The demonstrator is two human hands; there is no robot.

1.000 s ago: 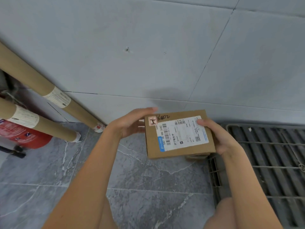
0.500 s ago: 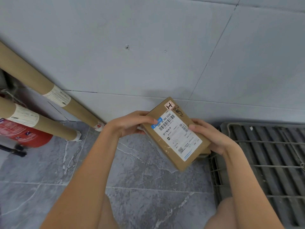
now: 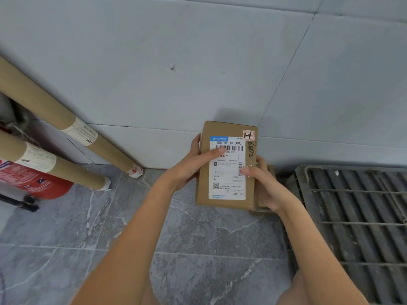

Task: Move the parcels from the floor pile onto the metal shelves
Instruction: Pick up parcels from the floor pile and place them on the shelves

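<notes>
Now the small cardboard parcel (image 3: 226, 166) sits upright in mid-air above the floor, left hand (image 3: 193, 166) and right hand (image 3: 261, 183) both curled around its long edges. Looks light and rigid; side edges suit gripping best.

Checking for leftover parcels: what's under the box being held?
Under the box, a second brown parcel peeks out by the right hand; the box and hand cover most of it.
</notes>
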